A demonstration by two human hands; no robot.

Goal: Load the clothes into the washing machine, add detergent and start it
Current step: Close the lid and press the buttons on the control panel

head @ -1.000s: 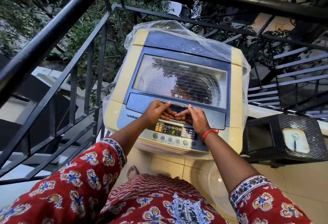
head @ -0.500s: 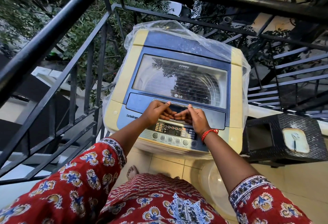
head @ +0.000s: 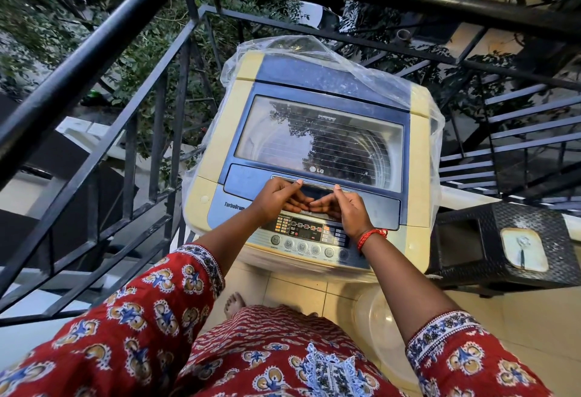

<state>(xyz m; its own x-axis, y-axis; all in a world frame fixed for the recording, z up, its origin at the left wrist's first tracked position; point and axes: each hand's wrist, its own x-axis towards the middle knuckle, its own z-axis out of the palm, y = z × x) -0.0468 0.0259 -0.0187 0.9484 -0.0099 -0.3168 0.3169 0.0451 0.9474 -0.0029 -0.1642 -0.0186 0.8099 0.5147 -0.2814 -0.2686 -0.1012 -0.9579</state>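
Both hands meet at the front edge of the washing machine (head: 314, 157): the left hand (head: 278, 200) and the right hand (head: 344, 208) have their fingers curled under the silver handle (head: 314, 183) of the lid (head: 317, 142), thumbs on top, fingertips almost touching each other. The lid lies closed, its glass window reflecting tree branches. Just below the hands sits the control panel (head: 309, 234), with a dark display and a row of round buttons. A clear plastic cover (head: 361, 66) is bunched over the back and sides of the machine. Black metal railing (head: 103, 91) runs close along the left and behind; a dark woven stool (head: 515, 245) stands just right of it, and a clear tub (head: 377, 324) rests on the tiled floor near the person's bare foot (head: 234, 304). Readable writing: "LG" under the window, "TurboDrum" at the left of the panel. A red thread (head: 371, 236) circles the right wrist.
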